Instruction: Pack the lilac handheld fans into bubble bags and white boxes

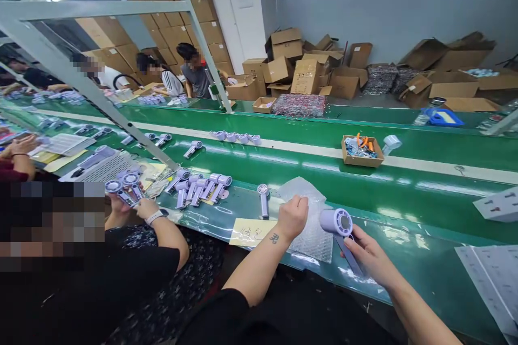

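Observation:
My right hand point(370, 256) grips the handle of a light purple handheld fan point(336, 222), its round grille facing right and its handle slanting down. To its left, my left hand point(293, 216) is closed with the fingers curled together over a sheet of bubble wrap point(311, 242); whatever is in those fingers, if anything, is hidden. Another purple fan point(263, 202) lies on the bench left of the bubble wrap. A yellow paper with handwriting point(251, 232) lies under my left forearm.
A group of purple fans point(200, 186) lies farther left, beside a co-worker's hands point(148, 209) holding fans. Across the green belt point(283, 164) stand a small carton of tools point(362, 152) and a pale fan point(391, 144). A white power strip point(497, 204) sits at right.

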### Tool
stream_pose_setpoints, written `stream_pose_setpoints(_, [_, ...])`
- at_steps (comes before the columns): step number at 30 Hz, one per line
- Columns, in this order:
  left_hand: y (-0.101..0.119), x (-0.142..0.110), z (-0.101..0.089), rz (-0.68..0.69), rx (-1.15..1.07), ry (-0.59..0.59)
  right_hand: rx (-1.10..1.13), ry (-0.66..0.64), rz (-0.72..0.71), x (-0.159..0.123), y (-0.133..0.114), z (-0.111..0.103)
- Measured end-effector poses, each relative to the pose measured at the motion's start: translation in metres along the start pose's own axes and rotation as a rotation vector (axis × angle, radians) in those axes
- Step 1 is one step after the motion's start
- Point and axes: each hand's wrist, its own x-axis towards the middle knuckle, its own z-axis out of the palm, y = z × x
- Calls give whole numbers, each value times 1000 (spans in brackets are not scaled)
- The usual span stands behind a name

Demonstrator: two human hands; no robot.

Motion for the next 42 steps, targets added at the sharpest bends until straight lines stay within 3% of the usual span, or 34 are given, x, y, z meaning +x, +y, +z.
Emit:
stream_pose_setpoints(3, [32,6,13,22,-162,-54,330,-83,116,-18,2,-6])
stream_pose_setpoints(5, [51,9,19,-13,-390,-99,454,-81,146,-25,5,-10])
stream_pose_setpoints(10, [81,19,26,-176,-1016,-381,453,-48,167,-33,11,-35])
stream_pose_setpoints(13, [92,26,30,-271,-1185,-540,411,-114,245,-37,14,-55])
stream_pose_setpoints(15, [98,29,33,-232,-1162,-533,417,-66,282,-40,17,-64])
stream_pose_setpoints(20, [112,11,32,216,-756,-312,481,152,290,-51,22,-69])
stream_pose_setpoints(23, [126,-9,27,381,-545,-212,558,226,260,-59,25,-63])
stream_pose_setpoints(28, [150,-13,28,692,-504,-229,694,313,223,-67,32,-56])
stream_pose_setpoints(33, [155,1,50,521,-469,-225,819,523,281,-77,33,-64])
stream_pose_setpoints(35, [161,-2,54,525,-527,-264,816,587,322,-82,38,-64])
stream_pose_setpoints(37, [171,-8,53,614,-609,-373,762,635,368,-88,49,-63])
stream_pose_setpoints(39, [180,-12,50,613,-681,-547,717,666,426,-97,60,-62])
stream_pose_setpoints(40, [184,-13,49,534,-713,-650,708,664,457,-102,65,-63])
stream_pose_setpoints(42, [190,-11,47,252,-764,-838,684,627,522,-115,69,-69])
